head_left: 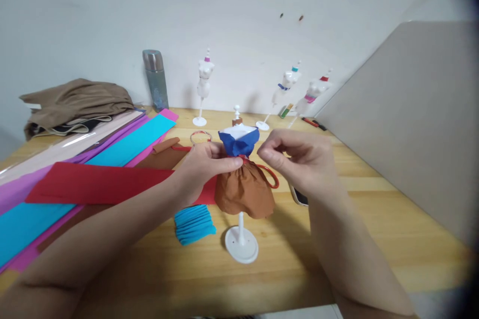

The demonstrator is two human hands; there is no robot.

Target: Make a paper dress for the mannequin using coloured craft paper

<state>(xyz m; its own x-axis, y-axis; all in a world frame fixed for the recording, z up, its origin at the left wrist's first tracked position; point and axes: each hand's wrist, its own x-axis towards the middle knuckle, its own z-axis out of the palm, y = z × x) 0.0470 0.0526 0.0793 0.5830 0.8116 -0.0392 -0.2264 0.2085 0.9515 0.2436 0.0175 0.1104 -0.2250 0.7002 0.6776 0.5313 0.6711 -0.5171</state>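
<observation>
A small white mannequin stand (241, 244) in the middle of the wooden table (374, 219) wears a blue paper top (239, 142) and a brown paper skirt (245, 189). My left hand (204, 167) pinches the waist of the dress, where a red cord (272, 175) loops out to the right. My right hand (299, 159) is closed in a pinch just right of the waist, near the cord; what it holds is too small to make out.
Long paper sheets in red (97, 184), cyan (127, 147), purple and pink lie at the left, a folded cyan strip (194, 224) by the stand. Three bare mannequins (204, 84) and a metal flask (155, 79) stand at the back wall. Brown cloth (78, 102) lies far left. A grey panel (411, 119) borders the right.
</observation>
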